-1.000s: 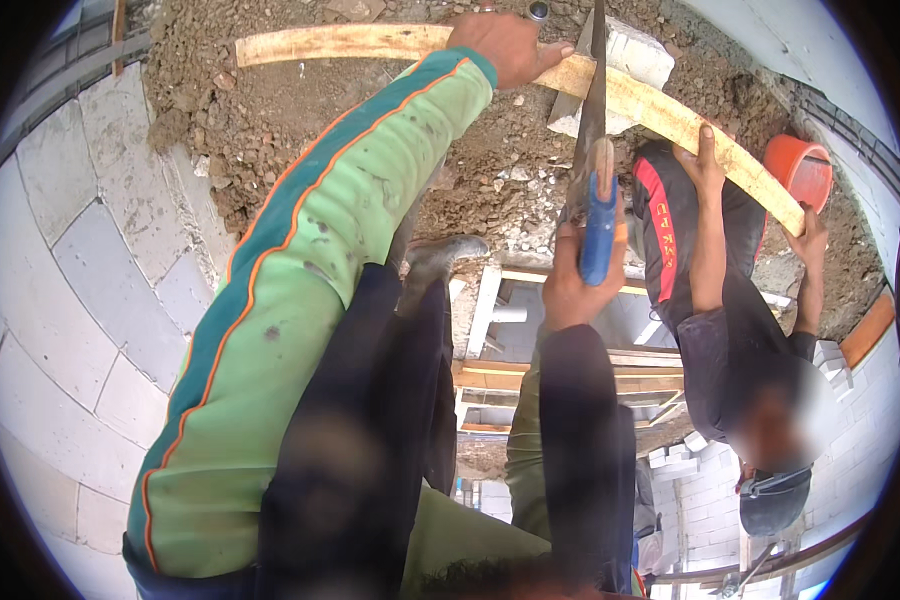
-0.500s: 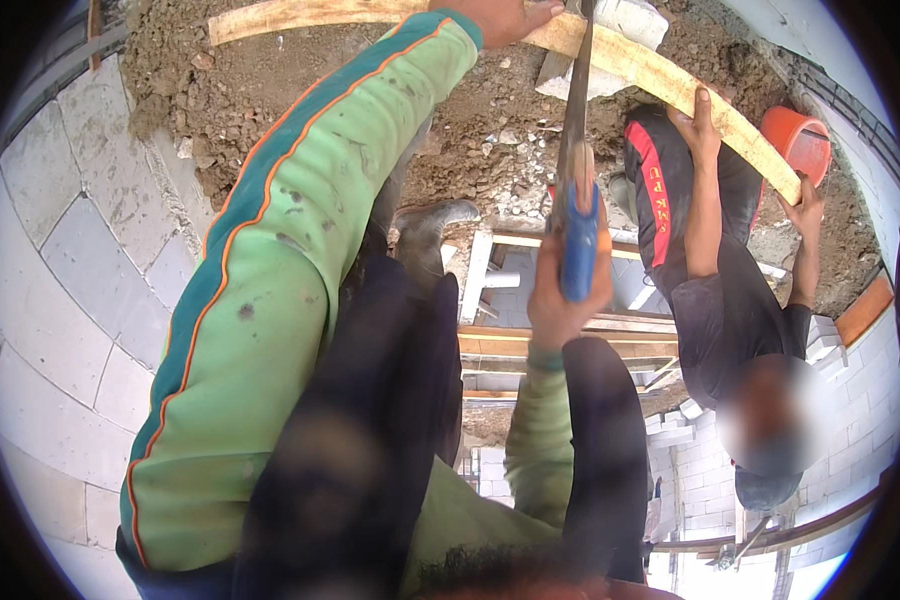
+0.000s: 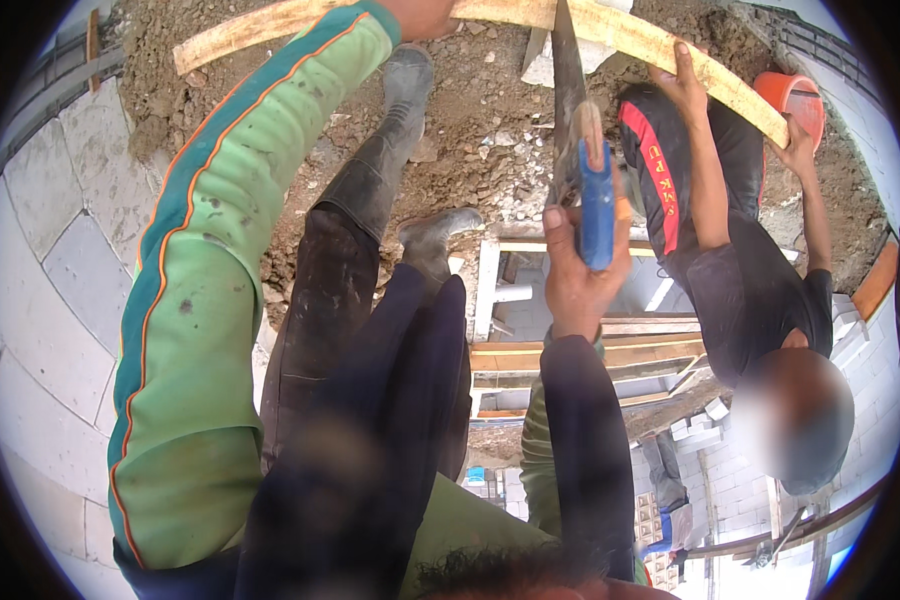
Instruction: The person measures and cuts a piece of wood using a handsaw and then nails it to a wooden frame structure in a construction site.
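Note:
A handsaw with a blue handle is in my right hand, fingers wrapped round the grip. Its blade points away from me and crosses a long wooden plank; the blade's far end is cut off by the upper edge. My left hand bears on the plank left of the blade, closed against it as far as I can see, with its fingers partly out of view. A co-worker's two hands hold the plank's right end. Under the plank, near the blade, sits a pale block.
The co-worker crouches at the right, beside an orange bucket. My rubber boot stands on rubble-strewn soil. A timber frame lies below my right hand. A block wall runs along the left.
The plank and co-worker appear slightly higher and farther left in the view. My left hand has shifted left, and a leg and boot now show beside that arm. The saw still crosses the plank.

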Demonstrator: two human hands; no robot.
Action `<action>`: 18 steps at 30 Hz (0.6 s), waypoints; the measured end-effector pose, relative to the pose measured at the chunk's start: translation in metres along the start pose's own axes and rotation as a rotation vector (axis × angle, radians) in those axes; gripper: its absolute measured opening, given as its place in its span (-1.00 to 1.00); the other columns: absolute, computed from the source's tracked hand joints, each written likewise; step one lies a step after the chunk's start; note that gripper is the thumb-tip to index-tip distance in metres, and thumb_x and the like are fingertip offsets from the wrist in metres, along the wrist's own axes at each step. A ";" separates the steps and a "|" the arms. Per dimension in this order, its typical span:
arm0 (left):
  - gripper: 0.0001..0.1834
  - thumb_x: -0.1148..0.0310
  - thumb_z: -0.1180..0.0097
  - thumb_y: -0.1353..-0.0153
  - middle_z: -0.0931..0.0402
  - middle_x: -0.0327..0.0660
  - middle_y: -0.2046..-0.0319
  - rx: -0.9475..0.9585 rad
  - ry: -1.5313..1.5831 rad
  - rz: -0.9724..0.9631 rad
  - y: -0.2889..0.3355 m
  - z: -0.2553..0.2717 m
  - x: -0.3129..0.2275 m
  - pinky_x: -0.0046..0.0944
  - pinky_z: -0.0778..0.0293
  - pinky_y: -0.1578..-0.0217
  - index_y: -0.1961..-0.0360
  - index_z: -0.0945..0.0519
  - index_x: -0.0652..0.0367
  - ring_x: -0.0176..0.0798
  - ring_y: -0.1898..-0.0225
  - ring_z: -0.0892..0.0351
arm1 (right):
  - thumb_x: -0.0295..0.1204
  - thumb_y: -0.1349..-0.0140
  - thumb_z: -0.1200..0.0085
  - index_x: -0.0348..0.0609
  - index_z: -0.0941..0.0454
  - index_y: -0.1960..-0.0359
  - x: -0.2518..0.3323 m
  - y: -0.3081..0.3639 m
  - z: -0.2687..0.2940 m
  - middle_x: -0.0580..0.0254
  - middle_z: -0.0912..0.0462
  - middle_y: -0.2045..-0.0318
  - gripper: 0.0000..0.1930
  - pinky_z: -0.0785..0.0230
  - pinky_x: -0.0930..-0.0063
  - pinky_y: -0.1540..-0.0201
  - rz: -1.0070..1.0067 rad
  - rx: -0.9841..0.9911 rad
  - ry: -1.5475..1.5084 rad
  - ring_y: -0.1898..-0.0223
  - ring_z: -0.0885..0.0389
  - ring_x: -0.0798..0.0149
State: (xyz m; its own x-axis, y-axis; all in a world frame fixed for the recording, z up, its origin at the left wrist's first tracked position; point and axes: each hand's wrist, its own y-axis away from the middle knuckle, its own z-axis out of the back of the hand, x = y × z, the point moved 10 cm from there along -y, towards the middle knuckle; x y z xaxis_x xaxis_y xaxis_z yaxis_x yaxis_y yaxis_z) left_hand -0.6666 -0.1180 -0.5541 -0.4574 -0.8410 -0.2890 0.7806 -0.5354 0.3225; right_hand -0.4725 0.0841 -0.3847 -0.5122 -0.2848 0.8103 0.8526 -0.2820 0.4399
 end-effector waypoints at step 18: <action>-0.48 -0.15 -0.39 0.06 -0.72 -0.02 0.33 0.007 0.181 0.084 -0.008 -0.018 0.070 0.11 -0.63 0.20 0.31 -0.76 0.09 0.11 0.26 -0.73 | -0.58 -0.29 -0.24 -0.39 -0.26 -0.40 0.037 -0.005 -0.086 0.02 -0.56 -0.15 -0.34 -0.45 0.43 -0.08 0.090 -0.077 0.036 -0.05 -0.57 0.33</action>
State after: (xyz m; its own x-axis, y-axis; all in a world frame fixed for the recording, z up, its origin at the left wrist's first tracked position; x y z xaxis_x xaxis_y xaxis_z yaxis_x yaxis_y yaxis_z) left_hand -0.6971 -0.1707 -0.5934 -0.3062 -0.8551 -0.4184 0.8092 -0.4653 0.3587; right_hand -0.5047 -0.0040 -0.3908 -0.4385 -0.3444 0.8301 0.8855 -0.3233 0.3336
